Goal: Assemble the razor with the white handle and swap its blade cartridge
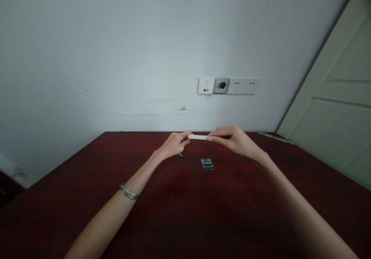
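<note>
My left hand (172,144) pinches the left end of a slim white bar-shaped object (198,137), seen edge-on above the table. At its other end, the thumb and fingers of my right hand (239,142) are closed on it. What lies on the faces of the white object cannot be seen. Just under my left hand, a small green-and-black stick-like thing (181,155) shows, partly covered by the hand; it looks like a battery. A small clear plastic pack (207,164) with green cylinders, apparently batteries, lies flat on the table below the white object.
The dark red wooden table (185,220) runs back to a pale wall (145,58). Several socket and switch plates (242,86) are set in the wall. A thin pale strip (276,138) lies at the table's back right, near a white panelled door (342,116).
</note>
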`<state>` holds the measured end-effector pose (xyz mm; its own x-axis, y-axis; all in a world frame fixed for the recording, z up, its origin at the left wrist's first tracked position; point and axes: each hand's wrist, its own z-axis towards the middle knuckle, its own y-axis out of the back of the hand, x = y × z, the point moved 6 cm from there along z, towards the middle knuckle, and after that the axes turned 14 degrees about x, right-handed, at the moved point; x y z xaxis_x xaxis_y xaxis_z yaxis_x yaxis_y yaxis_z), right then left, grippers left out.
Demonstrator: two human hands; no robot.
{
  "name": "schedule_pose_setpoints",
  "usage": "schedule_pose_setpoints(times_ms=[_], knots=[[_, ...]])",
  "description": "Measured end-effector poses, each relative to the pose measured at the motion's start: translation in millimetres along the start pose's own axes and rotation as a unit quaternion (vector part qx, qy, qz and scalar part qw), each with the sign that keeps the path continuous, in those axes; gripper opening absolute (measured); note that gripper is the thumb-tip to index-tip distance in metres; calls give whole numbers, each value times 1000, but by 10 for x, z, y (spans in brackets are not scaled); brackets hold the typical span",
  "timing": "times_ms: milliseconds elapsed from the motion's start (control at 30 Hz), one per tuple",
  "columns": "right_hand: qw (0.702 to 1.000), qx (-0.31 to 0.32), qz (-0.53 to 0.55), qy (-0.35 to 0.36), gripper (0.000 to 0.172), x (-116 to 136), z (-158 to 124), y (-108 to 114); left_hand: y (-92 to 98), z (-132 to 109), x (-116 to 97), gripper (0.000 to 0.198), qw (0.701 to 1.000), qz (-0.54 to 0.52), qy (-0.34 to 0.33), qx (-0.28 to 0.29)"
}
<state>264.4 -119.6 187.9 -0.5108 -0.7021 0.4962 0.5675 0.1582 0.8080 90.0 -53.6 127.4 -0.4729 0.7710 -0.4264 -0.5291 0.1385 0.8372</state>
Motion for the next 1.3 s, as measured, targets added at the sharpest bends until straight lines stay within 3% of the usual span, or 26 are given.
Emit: schedule_pose_setpoints(times_ms=[133,267,400,500,567,667,733,833,1000,1133,1300], knots=[[998,61,-6,1,30,-11,18,-73,2,-8,-18,21,1000,-3,-16,2],[1000,20,-6,-1,32,-24,11,-29,9,-10,4,19,1000,-1,5,-2],[997,70,-11,10,29,-3,31,-111,1,-9,-32,21,1000,-8,-18,10],[1000,21,-9,2,31,-6,31,-63,13,-8,-24,19,1000,0,-1,8],[1000,23,-15,-8,30,-15,29,-57,11,-5,-21,18,1000,-2,2,10],[998,64,-17,-24,27,-29,19,-73,-9,-1,-8,16,999,-36,-3,6],[999,44,-6,-30,28,-31,3,-27,-29,-2,21,11,996,-93,6,-9],[999,-22,-5,-25,28,-17,-21,69,-98,-5,42,20,970,-240,26,-23],[987,-104,-117,-33,23,-1,-46,140,-274,7,-82,34,887,-457,62,3],[967,-159,-190,-66,26,-3,-58,140,-328,23,-156,36,858,-508,72,3],[966,-149,-202,-55,26,47,15,-12,-351,32,-163,36,853,-516,76,16]])
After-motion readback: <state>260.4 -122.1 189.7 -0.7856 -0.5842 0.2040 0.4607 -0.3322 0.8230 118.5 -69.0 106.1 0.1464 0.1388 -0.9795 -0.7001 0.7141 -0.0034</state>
